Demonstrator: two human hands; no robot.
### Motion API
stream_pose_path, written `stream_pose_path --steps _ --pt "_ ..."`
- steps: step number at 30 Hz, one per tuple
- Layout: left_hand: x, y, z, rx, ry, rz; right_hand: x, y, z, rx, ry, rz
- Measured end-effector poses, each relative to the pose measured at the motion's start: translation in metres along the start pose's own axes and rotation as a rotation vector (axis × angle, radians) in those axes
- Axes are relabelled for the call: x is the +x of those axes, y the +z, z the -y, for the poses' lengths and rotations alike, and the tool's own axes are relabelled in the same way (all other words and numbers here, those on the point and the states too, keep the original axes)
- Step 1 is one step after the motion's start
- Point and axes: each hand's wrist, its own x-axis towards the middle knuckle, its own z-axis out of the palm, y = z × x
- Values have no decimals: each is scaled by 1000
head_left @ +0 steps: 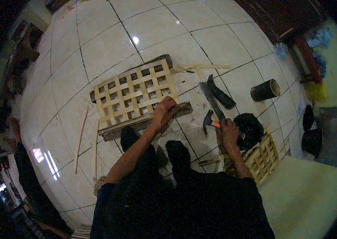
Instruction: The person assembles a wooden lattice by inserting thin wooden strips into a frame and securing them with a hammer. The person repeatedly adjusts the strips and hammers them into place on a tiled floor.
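Observation:
A woven lattice of pale bamboo strips [134,91] lies across two dark wooden bars, the nearer bar [144,121] just beyond my feet. My left hand [163,113] is over the lattice's near right corner, its fingers curled together; what they grip, if anything, is hidden. My right hand [229,134] is closed around the handle end of a machete [212,100], whose blade points away from me. Under that hand lies a hammer [208,120] with an orange handle, partly covered. Beside the blade rests a dark sheath-like piece [222,94].
A dark cylinder [264,91] lies on the tiled floor at right. Next to my right hand sits a black plastic bag [250,129], with another woven lattice [264,155] behind it. Loose strips [81,141] lie at left, near another person's dark-clothed leg [33,175].

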Motion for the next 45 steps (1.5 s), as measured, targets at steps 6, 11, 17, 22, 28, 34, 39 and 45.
stream_pose_path --steps 6,11,17,22,28,34,39,45 --pt "-2 12 28 -222 -130 -31 -2 -32 8 243 65 334" --pt "0 1 6 -12 105 -16 -15 -47 53 631 230 355" --pt "1 -4 3 24 111 -8 27 -45 122 895 285 219" --pt "1 -2 1 22 123 -15 41 -39 127 814 263 266" --pt "1 -5 -8 53 38 6 47 -49 123 714 278 461" --pt "1 -5 -1 61 12 12 47 -42 124 794 240 258" --pt "-1 -6 3 57 23 30 48 -55 121 811 340 365" --pt "1 -17 1 35 56 91 46 -49 118 800 329 302"
